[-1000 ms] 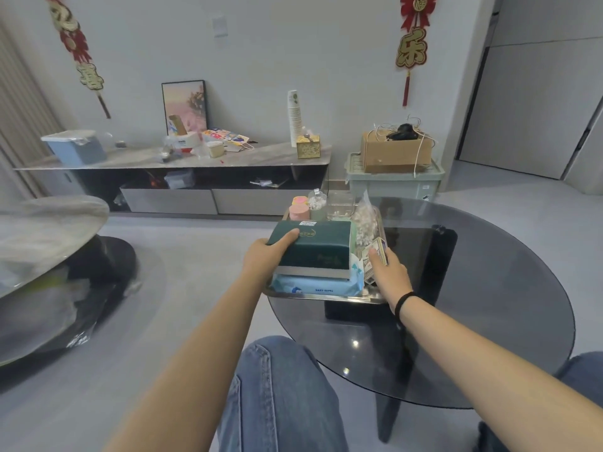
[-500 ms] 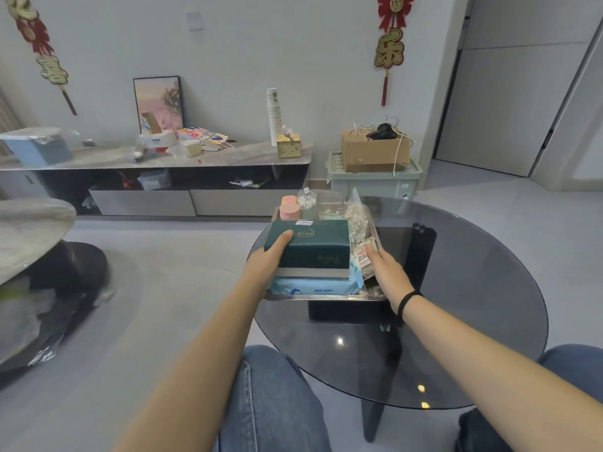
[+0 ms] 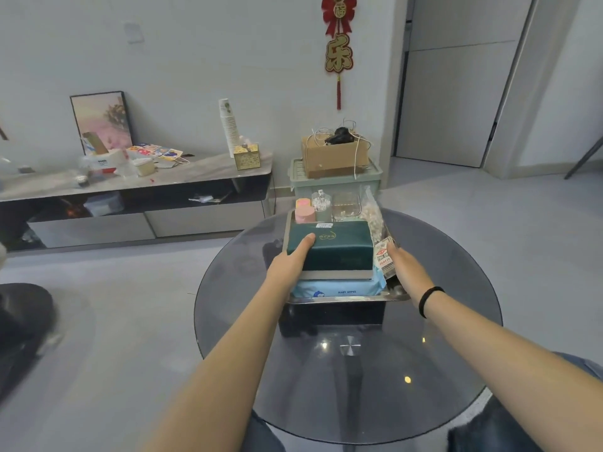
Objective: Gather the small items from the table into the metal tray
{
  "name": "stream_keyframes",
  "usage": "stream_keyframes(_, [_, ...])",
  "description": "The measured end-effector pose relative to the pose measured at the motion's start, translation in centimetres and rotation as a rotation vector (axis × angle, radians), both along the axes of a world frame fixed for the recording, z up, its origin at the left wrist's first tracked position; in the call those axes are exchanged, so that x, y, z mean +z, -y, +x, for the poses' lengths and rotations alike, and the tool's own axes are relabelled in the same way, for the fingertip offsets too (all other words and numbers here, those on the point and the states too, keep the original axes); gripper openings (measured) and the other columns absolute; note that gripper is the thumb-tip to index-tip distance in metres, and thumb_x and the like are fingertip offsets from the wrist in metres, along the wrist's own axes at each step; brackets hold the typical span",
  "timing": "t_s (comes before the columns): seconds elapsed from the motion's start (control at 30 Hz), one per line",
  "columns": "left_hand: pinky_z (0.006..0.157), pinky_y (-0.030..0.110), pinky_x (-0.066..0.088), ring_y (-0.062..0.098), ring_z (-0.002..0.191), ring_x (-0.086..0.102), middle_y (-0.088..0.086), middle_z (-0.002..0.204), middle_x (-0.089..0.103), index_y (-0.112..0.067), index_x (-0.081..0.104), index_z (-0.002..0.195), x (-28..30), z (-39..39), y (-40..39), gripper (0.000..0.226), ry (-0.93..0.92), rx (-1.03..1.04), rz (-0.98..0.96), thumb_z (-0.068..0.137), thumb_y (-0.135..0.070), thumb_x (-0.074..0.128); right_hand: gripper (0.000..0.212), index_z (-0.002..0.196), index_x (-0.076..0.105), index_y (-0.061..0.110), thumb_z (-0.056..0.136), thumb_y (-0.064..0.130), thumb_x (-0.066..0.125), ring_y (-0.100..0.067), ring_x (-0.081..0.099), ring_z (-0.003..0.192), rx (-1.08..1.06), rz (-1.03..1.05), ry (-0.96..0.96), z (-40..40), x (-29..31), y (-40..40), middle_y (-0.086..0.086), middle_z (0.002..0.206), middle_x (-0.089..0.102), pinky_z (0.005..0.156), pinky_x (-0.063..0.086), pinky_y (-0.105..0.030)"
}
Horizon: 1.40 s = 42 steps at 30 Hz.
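Note:
The metal tray [image 3: 346, 299] sits over the round dark glass table [image 3: 450, 347]. It holds a dark green box [image 3: 339, 246] stacked on a blue pack of baby wipes [image 3: 339, 288]. Behind these stand a pink container [image 3: 305, 214], a clear jar [image 3: 321, 205] and a clear box [image 3: 346, 207]. A snack bag [image 3: 375, 220] leans along the right side. My left hand [image 3: 290, 262] grips the tray's left side with its thumb on top of the green box. My right hand [image 3: 408, 269] grips the tray's right edge beside the bag. Whether the tray touches the glass cannot be told.
A low TV console [image 3: 163, 177] with clutter runs along the back wall. A green storage bin [image 3: 332, 184] topped by a cardboard box stands just behind the table. My knees in jeans [image 3: 522, 429] are at the table's near edge. A closed door [image 3: 450, 102] is at the right.
The tray, held in both hands, has shifted from the table's left edge toward its middle. The view has swung to the right. Both grips are unchanged.

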State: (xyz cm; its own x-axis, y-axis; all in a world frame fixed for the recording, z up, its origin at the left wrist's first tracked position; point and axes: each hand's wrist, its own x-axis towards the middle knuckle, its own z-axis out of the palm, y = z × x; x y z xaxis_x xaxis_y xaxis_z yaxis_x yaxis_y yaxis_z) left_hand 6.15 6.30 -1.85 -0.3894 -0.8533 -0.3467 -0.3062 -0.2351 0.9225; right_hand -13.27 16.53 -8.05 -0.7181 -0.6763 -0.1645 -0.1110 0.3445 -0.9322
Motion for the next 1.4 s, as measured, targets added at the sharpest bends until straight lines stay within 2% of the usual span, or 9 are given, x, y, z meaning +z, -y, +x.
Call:
stream_keyframes(0.23, [0.108,0.049,0.038,0.031,0.126,0.047,0.009,0.141,0.048,-0.012,0.039,0.140,0.4,-4.4,-2.3,0.099,0.040,-0.065,-0.039,0.067,-0.077,0.052,0.055,0.113,0.058,0.019,0.094,0.057,0.023,-0.029,0.064,0.096,-0.060,0.050,0.015,-3.8,1.3,-2.5,-0.008,0.105,0.068,0.079,0.051,-0.040])
stream_keyframes(0.4, [0.106,0.045,0.040,0.030,0.121,0.049,0.010,0.137,0.050,-0.010,0.041,0.137,0.6,-6.2,-3.5,0.083,0.051,-0.090,-0.047,0.078,-0.068,0.051,0.057,0.123,0.055,0.015,0.096,0.053,0.021,-0.027,0.062,0.097,-0.077,0.048,0.015,-5.3,1.7,-3.6,-0.010,0.112,0.065,0.077,0.049,-0.035])
stream_keyframes(0.6, [0.108,0.049,0.038,0.030,0.124,0.048,0.010,0.139,0.048,-0.013,0.038,0.138,0.9,-7.5,-4.8,0.086,0.022,-0.093,-0.021,0.076,-0.071,0.050,0.058,0.124,0.055,0.015,0.096,0.053,0.022,-0.028,0.063,0.097,-0.112,0.042,0.058,-6.3,1.6,-4.4,-0.011,0.110,0.065,0.077,0.048,-0.035])
stream_keyframes(0.77, [0.110,0.051,0.033,0.033,0.131,0.041,0.010,0.143,0.044,-0.017,0.036,0.141,0.4,-8.3,-5.6,0.113,0.026,-0.059,-0.044,0.051,-0.084,0.041,0.060,0.123,0.055,0.021,0.093,0.059,0.021,-0.027,0.064,0.096,-0.114,0.055,0.069,-6.3,1.9,-4.9,-0.008,0.106,0.066,0.085,0.052,-0.040])
stream_keyframes(0.93, [0.112,0.053,0.030,0.034,0.135,0.036,0.012,0.147,0.038,-0.018,0.032,0.143,0.3,-8.1,-5.9,0.103,0.005,-0.058,-0.053,0.064,-0.083,0.039,0.058,0.114,0.057,0.018,0.094,0.057,0.020,-0.026,0.060,0.079,-0.100,0.094,0.074,-5.7,2.9,-5.4,-0.008,0.089,0.066,0.059,0.046,-0.028])
stream_keyframes(1.07, [0.113,0.055,0.028,0.034,0.136,0.038,0.013,0.147,0.042,-0.019,0.036,0.143,0.8,-7.8,-5.0,0.123,0.004,-0.062,-0.087,0.048,-0.095,0.022,0.048,0.094,0.055,0.040,0.088,0.064,0.014,-0.028,0.059,0.098,-0.071,0.124,-0.131,-5.9,4.3,-4.8,-0.008,0.103,0.065,0.090,0.043,-0.042])
stream_keyframes(1.17, [0.110,0.048,0.033,0.032,0.130,0.045,0.012,0.144,0.047,-0.015,0.044,0.139,2.4,-7.8,-2.8,0.089,0.008,-0.048,-0.174,0.082,-0.078,0.018,0.060,0.109,0.054,0.051,0.074,0.078,0.013,-0.029,0.047,0.124,-0.022,0.120,-0.217,-6.9,5.7,-2.8,-0.003,0.129,0.057,0.104,0.036,-0.052])
stream_keyframes(1.27, [0.105,0.042,0.033,0.030,0.130,0.043,0.012,0.144,0.046,-0.011,0.044,0.137,2.6,-10.0,1.6,0.068,0.047,-0.072,-0.298,0.095,-0.059,0.020,0.059,0.133,0.047,0.035,0.088,0.064,0.024,-0.024,0.038,0.135,0.052,-0.010,-0.210,-8.0,7.8,0.7,-0.002,0.145,0.045,0.112,0.029,-0.046])
stream_keyframes(1.4, [0.102,0.038,0.032,0.026,0.120,0.047,0.011,0.141,0.049,-0.011,0.046,0.136,3.8,-13.7,6.1,0.065,0.110,-0.072,-0.393,0.095,-0.056,0.024,0.048,0.136,0.048,0.027,0.095,0.049,0.034,-0.015,0.039,0.135,0.123,-0.091,-0.239,-10.2,9.0,5.6,0.005,0.145,0.046,0.104,0.028,-0.029])
